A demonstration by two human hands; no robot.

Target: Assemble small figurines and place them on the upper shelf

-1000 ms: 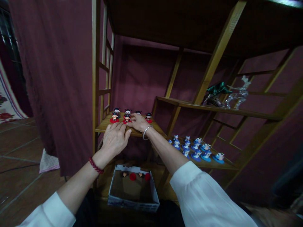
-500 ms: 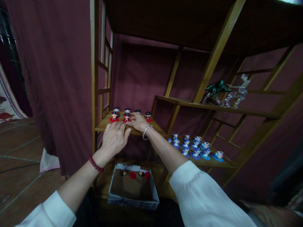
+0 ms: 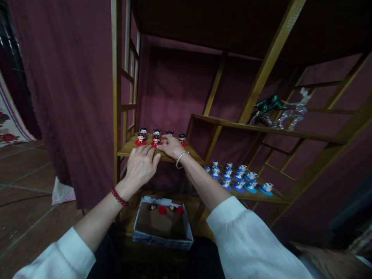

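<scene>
Several small black-haired figurines on red bases stand in two rows on the upper left wooden shelf [image 3: 165, 156]. My right hand [image 3: 172, 147] is beside the front middle figurine [image 3: 156, 140], its thumb and fingertips at that figurine's right side and base; its fingers are bent, and whether they grip it is unclear. My left hand [image 3: 141, 166] lies palm down at the shelf's front edge, fingers stretched out just below the same figurine, holding nothing. Left of them stands another front figurine [image 3: 141, 138]. At the back right is one more figurine [image 3: 182, 138].
Below the shelf sits an open box [image 3: 162, 242] with two red-based figurines lying inside. Blue figurines [image 3: 238, 185] fill a lower shelf to the right. A glass deer [image 3: 293, 112] and a green ornament [image 3: 269, 104] stand above them. A purple curtain [image 3: 64, 97] hangs left.
The view has shifted slightly. My right hand has opened a little away from the front middle figurine's head, toward its side. My left hand stays at the shelf edge.
</scene>
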